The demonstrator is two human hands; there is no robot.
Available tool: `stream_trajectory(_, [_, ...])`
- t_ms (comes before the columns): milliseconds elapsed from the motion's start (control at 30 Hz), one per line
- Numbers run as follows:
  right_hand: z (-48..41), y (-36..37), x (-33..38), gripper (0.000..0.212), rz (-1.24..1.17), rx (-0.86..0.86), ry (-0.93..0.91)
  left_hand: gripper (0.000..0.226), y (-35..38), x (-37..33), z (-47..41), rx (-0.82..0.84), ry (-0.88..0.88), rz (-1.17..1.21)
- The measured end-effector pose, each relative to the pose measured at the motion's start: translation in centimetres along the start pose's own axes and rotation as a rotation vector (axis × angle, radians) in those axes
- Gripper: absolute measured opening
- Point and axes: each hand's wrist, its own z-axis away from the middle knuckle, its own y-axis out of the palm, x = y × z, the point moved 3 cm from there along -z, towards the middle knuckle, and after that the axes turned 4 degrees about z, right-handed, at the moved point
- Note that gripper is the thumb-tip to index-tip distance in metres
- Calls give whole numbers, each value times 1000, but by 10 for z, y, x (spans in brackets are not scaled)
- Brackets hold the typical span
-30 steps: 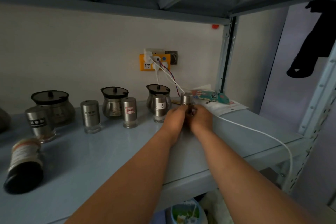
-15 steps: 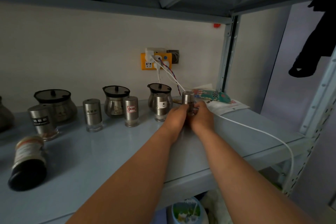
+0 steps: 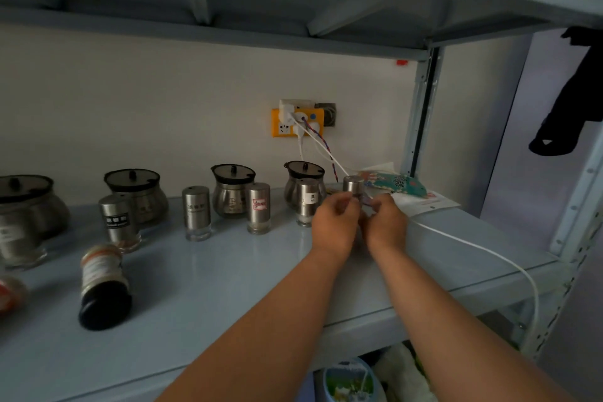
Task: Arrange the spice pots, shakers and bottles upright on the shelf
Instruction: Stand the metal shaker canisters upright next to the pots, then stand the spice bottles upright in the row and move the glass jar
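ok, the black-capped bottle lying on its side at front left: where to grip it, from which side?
Grip the labelled body of the black-capped bottle across its width, coming down from above. It lies flat on the shelf with the cap toward the front edge, so the round sides are exposed and nothing stands close beside it. Then tip it upright.

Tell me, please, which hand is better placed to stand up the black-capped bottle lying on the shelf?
Left. The left hand is nearer the bottle, which lies far to the left on the shelf. The right hand would have to cross over. Both are now at the shaker.
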Motion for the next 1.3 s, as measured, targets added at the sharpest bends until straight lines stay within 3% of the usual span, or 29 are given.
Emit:
stream_trajectory(133, [10,-9,11,14,126,-59,-126,26,-9,-20,17,4,20,80])
stream_trajectory(233, [27,-12,28,17,151,-74,-191,18,-26,-36,36,49,59,80])
stream_trajectory(667, [156,55,157,16,-267,172,-397,20,-207,-100,111,-265,312,-259])
stream_trajectory(900, [223,91,210,19,-313,383,-536,17,-302,-122,149,-403,289,-501])
stream_trajectory(1100, [267,111,235,27,-318,535,-617,37,-369,-122,164,-417,157,-922])
stream_trajectory(1200, [281,124,241,27,-289,586,-654,47,-387,-116,174,-405,81,-970])
stream_trajectory(1300, [291,136,241,29,-235,586,-693,41,-395,-111,182,-419,103,-965])
